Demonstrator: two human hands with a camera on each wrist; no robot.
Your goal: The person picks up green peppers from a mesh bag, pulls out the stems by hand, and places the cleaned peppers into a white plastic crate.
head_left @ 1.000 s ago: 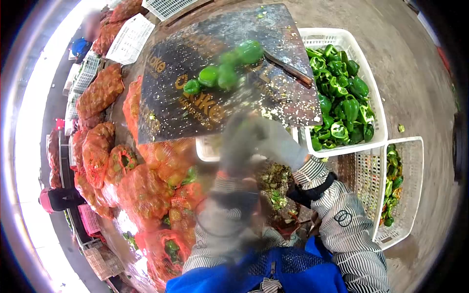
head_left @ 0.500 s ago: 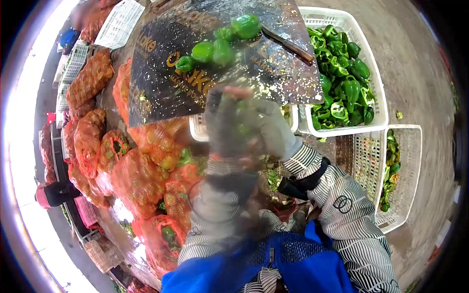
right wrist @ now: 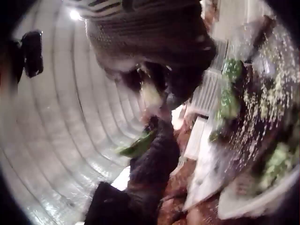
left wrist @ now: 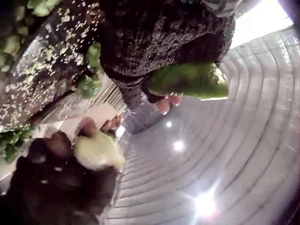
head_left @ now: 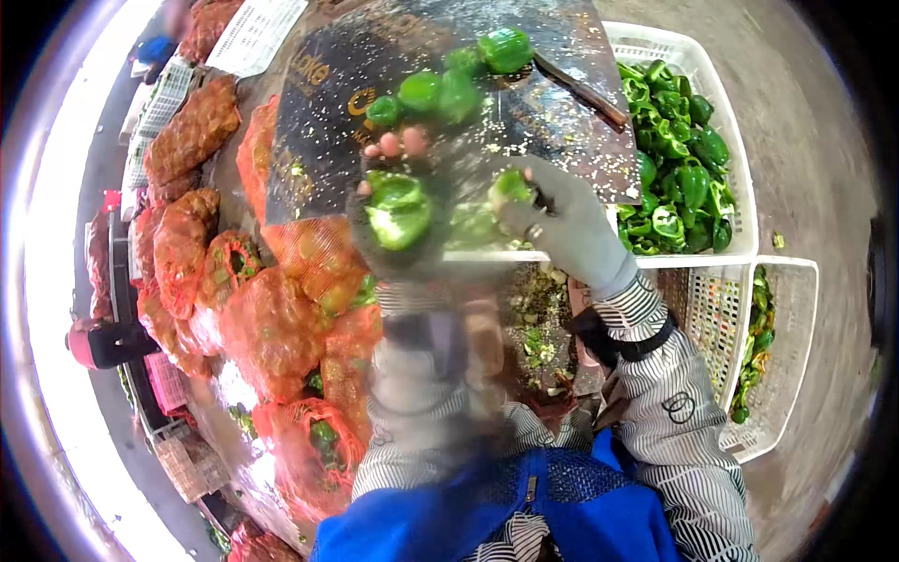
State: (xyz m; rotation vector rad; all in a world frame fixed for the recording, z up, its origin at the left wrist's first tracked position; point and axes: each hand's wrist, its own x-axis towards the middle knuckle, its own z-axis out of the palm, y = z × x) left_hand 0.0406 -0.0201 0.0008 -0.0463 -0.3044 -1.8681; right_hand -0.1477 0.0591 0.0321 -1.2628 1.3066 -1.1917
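My gloved left hand holds a hollowed green bell pepper, its open side facing up and its fingertips bare. The same pepper shows in the left wrist view. To its right, my grey-gloved right hand pinches a pepper core, pale and green, seen also as a pale core in the left wrist view. The hands are apart, over the near edge of a dark board. Several whole green peppers lie on the board, beyond the left hand.
A knife lies on the seed-strewn board. At the right stands a white crate of opened green peppers, with another white crate nearer. A white container's rim shows below the board. Red mesh sacks fill the left side.
Both hands were close together and blurred; now they have parted, left hand leftward, right hand rightward. The opened pepper and the separate core have come into sight.
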